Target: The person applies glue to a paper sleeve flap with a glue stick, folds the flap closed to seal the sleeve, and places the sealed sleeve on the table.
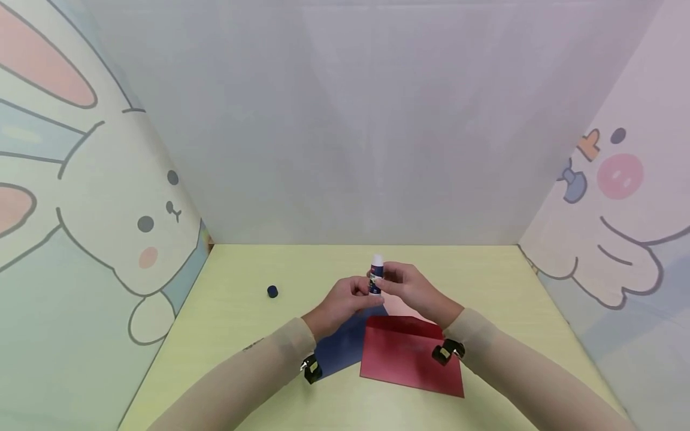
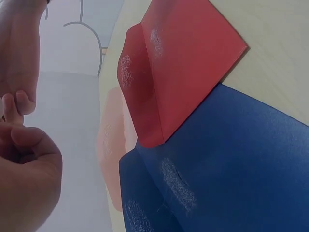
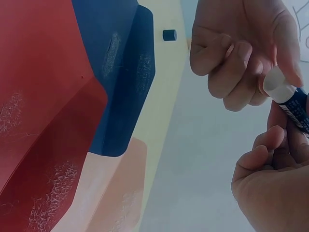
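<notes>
Both hands are on an uncapped glue stick (image 1: pixel 377 270), held upright above the envelopes, its white end on top. My right hand (image 1: pixel 417 291) grips the dark blue barrel. At the white bottom end (image 3: pixel 279 86), my left hand (image 1: pixel 345 304) pinches with thumb and fingers. Below lie a red envelope (image 1: pixel 412 359), a blue envelope (image 1: pixel 342 344) and a pale pink envelope (image 2: pixel 112 140), their flaps opened out. Whitish glue smears (image 2: pixel 176 186) mark the flaps, and also the bodies of the red and blue ones. The left wrist view hides most of the stick.
The dark blue glue cap (image 1: pixel 272 291) stands apart on the left of the pale yellow table (image 1: pixel 242 335). A grey wall (image 1: pixel 345 149) rises behind the table. Side walls with cartoon animals (image 1: pixel 129 215) close it in on both sides.
</notes>
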The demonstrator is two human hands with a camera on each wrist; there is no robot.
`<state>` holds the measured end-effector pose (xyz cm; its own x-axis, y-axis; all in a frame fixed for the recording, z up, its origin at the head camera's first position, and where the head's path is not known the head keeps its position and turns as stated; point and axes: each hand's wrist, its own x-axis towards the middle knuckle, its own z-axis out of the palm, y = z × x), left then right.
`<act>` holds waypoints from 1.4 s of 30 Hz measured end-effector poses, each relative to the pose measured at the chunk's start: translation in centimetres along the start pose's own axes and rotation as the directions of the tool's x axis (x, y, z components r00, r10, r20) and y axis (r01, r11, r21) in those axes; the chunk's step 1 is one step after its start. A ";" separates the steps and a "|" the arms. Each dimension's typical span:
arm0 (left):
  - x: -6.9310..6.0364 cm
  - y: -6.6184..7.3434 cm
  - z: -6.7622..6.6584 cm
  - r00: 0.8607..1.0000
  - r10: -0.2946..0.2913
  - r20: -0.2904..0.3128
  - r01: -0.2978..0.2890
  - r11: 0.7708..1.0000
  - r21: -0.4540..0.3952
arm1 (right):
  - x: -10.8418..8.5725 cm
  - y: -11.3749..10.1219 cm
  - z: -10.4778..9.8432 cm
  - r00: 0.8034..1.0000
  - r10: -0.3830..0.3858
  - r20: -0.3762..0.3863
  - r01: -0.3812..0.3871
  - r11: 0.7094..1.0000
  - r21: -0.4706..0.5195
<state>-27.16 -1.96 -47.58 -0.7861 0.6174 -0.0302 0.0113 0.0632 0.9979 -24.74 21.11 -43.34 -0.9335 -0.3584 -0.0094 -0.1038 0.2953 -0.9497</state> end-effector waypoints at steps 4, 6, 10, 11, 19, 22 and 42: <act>0.0 -0.1 0.2 0.999 -0.010 -0.038 0.010 1.000 0.005 | 0.1 0.0 0.2 1.000 0.000 -0.003 0.000 1.000 -0.006; 0.0 -0.1 0.2 0.999 -0.011 -0.044 0.011 1.000 0.006 | 0.2 0.0 0.2 1.000 -0.002 -0.002 0.002 1.000 -0.009; -0.1 -0.2 0.1 0.999 -0.019 -0.044 0.019 1.000 0.010 | 0.2 0.1 0.3 1.000 -0.003 0.001 0.003 1.000 -0.017; -0.1 -0.2 0.1 0.999 -0.019 -0.043 0.020 1.000 0.010 | 0.2 0.1 0.3 1.000 -0.002 0.001 0.002 1.000 -0.019; 0.0 -0.2 0.2 0.998 -0.028 -0.051 0.029 1.000 0.012 | 0.2 0.2 0.1 1.000 -0.006 0.003 0.006 1.000 -0.021; 0.1 -0.2 0.3 0.998 -0.038 -0.046 0.038 0.999 0.015 | 0.0 0.3 -0.1 1.000 -0.008 0.005 0.008 1.000 -0.019; -0.1 0.7 -0.8 0.969 -0.150 0.198 0.163 0.985 -0.053 | -0.1 0.3 -0.6 1.000 0.019 0.002 -0.020 0.999 0.031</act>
<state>-27.59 -2.65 -46.86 -0.6409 0.7438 -0.1897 -0.1493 0.1216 0.9813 -24.90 21.76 -43.48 -0.9345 -0.3547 -0.0286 -0.0750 0.2749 -0.9586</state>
